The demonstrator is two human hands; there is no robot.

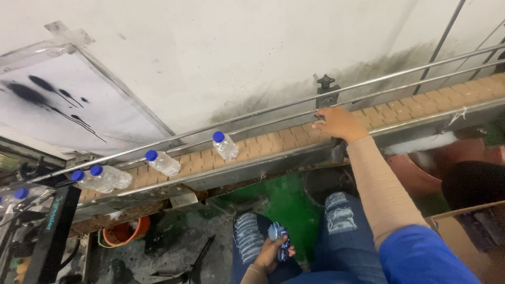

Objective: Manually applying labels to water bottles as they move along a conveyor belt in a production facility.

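While over the conveyor (273, 142), right hand (336, 124); left hand (271, 253) gripping labels (280, 239).

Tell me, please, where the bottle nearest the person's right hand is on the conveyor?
In the head view the nearest bottle stands on the tan conveyor belt left of the right hand, between the steel guide rails.

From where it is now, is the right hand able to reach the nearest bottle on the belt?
Probably yes. The right hand rests on the belt, and the nearest bottle stands further left on it with only bare belt between. The rails leave the near side open.
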